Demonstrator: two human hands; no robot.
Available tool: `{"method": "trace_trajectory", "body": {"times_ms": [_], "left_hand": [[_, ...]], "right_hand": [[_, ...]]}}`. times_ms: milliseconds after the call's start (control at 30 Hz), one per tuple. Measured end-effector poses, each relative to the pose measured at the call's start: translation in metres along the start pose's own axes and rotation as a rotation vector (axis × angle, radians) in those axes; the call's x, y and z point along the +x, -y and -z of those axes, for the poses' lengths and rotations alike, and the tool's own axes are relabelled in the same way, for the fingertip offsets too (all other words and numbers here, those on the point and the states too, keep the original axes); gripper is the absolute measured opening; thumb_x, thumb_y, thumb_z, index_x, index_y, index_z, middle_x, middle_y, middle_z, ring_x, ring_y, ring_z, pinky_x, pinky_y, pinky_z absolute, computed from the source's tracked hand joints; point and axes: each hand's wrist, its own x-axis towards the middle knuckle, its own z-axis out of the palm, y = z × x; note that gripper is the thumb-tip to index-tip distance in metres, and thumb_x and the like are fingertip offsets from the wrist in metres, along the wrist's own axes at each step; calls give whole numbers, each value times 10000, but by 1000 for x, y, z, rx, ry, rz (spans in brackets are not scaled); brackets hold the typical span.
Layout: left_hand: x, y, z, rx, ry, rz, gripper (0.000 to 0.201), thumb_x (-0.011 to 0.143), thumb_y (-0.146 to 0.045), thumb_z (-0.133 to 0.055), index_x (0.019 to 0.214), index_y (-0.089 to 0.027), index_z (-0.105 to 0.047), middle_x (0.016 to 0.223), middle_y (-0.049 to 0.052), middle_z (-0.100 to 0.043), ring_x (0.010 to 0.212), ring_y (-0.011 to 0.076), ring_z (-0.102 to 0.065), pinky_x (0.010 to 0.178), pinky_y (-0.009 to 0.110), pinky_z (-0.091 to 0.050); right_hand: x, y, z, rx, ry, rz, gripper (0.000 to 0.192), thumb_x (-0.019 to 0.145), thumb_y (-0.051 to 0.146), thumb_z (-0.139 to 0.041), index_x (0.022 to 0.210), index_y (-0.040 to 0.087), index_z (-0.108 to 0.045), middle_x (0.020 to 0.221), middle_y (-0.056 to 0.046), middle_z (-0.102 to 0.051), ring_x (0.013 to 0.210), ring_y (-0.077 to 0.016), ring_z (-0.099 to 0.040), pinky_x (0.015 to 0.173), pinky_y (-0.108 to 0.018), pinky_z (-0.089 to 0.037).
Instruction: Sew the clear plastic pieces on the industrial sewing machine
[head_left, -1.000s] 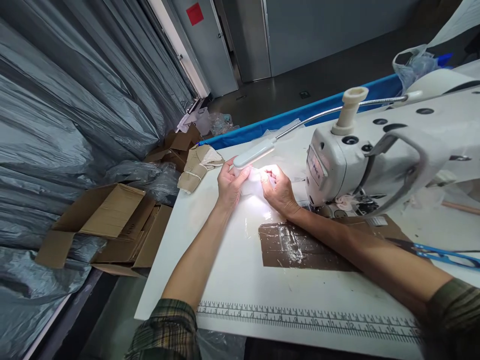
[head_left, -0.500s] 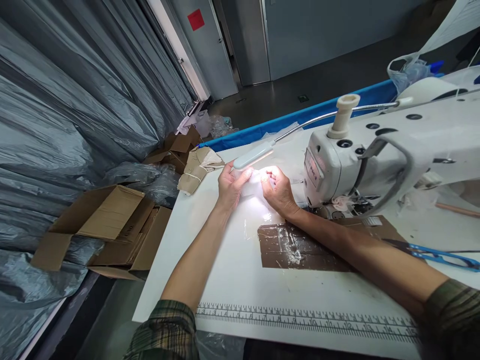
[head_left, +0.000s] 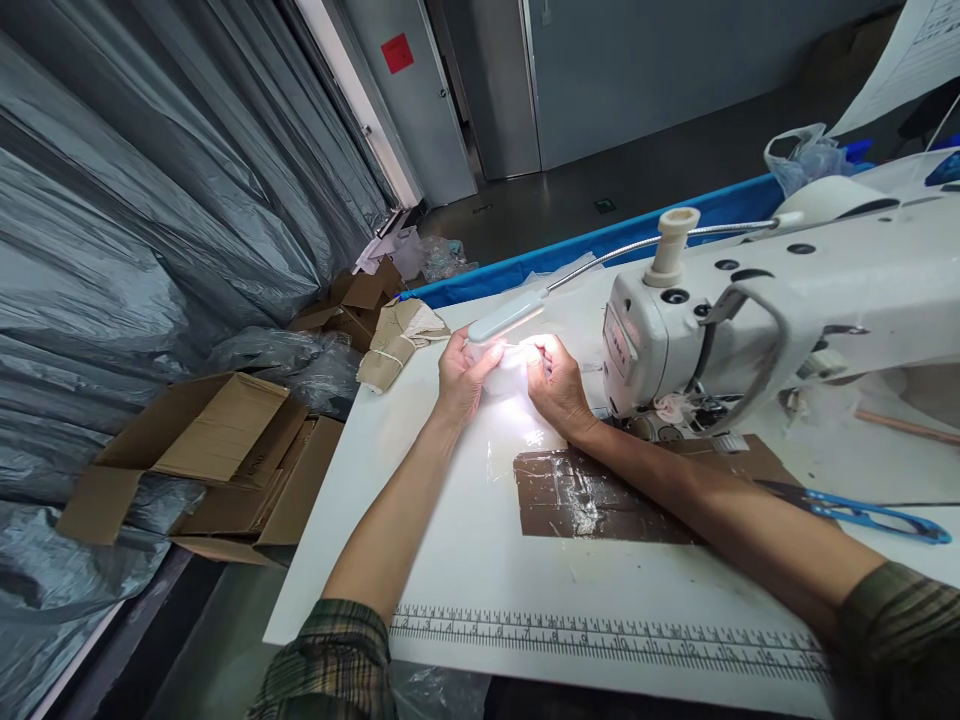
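Both hands pinch one small white piece (head_left: 508,372) under the lamp head (head_left: 504,316), above the white table (head_left: 450,540): the left hand (head_left: 459,377) grips its left edge, the right hand (head_left: 553,380) its right. Flattened cardboard boxes (head_left: 217,460) lie far left; rightward stand the sewing machine (head_left: 750,320) and blue scissors (head_left: 862,512).

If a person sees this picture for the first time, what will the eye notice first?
First the bright spot at the table's middle, where the lamp shines on a small white piece held between the left hand and right hand. Next the big white sewing machine at right, then the cardboard boxes on the floor at left.
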Motion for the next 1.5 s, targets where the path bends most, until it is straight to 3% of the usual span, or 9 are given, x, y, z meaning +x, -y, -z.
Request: {"method": "trace_trajectory", "body": {"times_ms": [233, 367, 500, 667, 967, 1233, 1400, 1500], "left_hand": [[-3, -7, -3, 43, 50, 46, 551, 534, -288, -865, 1008, -168, -610, 834, 43, -710, 750, 179, -666, 654, 265, -498], [-4, -25, 5, 96, 164, 109, 539, 563, -273, -844, 1024, -169, -584, 778, 13, -691, 731, 163, -651, 638, 250, -473], [-6, -51, 19, 251, 354, 252, 485, 622, -242, -814, 1026, -144, -564, 696, -9, -671, 657, 137, -618, 662, 257, -453], [-8, -64, 26, 368, 342, 242, 471, 627, -238, -815, 1032, -150, -591, 707, 1, -689, 668, 147, -628, 682, 266, -457], [-9, -64, 24, 395, 397, 271, 568, 657, -223, -789, 1175, -123, -580, 725, 43, -712, 739, 195, -668, 742, 314, -479], [-9, -62, 21, 349, 417, 318, 625, 649, -207, -794, 1211, -111, -540, 738, 44, -710, 763, 188, -662, 817, 345, -473], [-8, -58, 16, 284, 389, 313, 529, 654, -195, -784, 1139, -139, -580, 725, 28, -703, 740, 173, -647, 758, 319, -464], [-8, -58, 12, 255, 365, 290, 364, 634, -176, -785, 961, -152, -625, 698, 25, -684, 780, 179, -639, 740, 303, -461]], "right_hand": [[-1, 2, 0, 10, 1, -52, 134, 857, 289, -457, 910, 215, -555, 777, -25, -608, 711, -197, -584, 703, -329, -480], [2, 12, 7, 62, 98, -48, 146, 829, 305, -492, 854, 193, -582, 781, -21, -625, 734, -182, -595, 671, -300, -467], [4, 27, 14, 162, 259, -22, 248, 833, 312, -502, 997, 168, -621, 776, -9, -641, 725, -162, -607, 663, -285, -491], [0, 33, 14, 198, 405, 102, 196, 886, 336, -507, 886, 183, -630, 805, -8, -652, 678, -127, -619, 637, -262, -510], [-2, 25, 15, 218, 440, 111, 207, 902, 393, -561, 916, 186, -568, 796, -16, -679, 698, -153, -671, 656, -296, -541], [-2, 24, 16, 90, 396, 163, 138, 911, 334, -508, 860, 207, -495, 706, 12, -643, 658, -147, -649, 591, -270, -470], [-2, 24, 15, 31, 308, 165, 115, 898, 318, -487, 840, 222, -460, 697, 18, -611, 636, -141, -604, 576, -263, -432], [-2, 23, 14, 26, 265, 196, 113, 891, 322, -489, 844, 226, -450, 718, 13, -597, 628, -140, -578, 587, -266, -432]]}}
